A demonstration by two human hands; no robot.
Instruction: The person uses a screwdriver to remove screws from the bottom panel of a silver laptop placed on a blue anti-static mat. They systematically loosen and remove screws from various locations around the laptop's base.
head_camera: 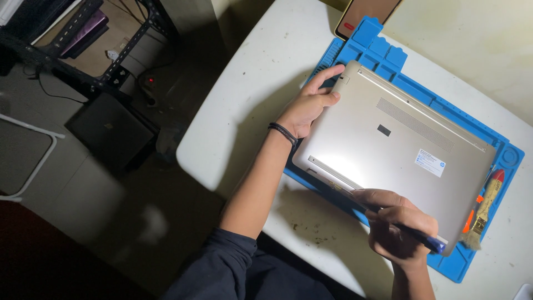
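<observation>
My left hand (308,105) lies spread, pressing the upturned champagne-gold metal laptop (397,147) on the blue silicone repair mat (502,153) (table centre), my right hand (401,228) at 5 o'clock pinching a dark blue-tipped tool (430,243).

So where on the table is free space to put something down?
The white table is bare left of the left hand, and along the near edge between both arms. The top right beyond the blue mat is also free. It is crowded by the brush and the right hand.
</observation>
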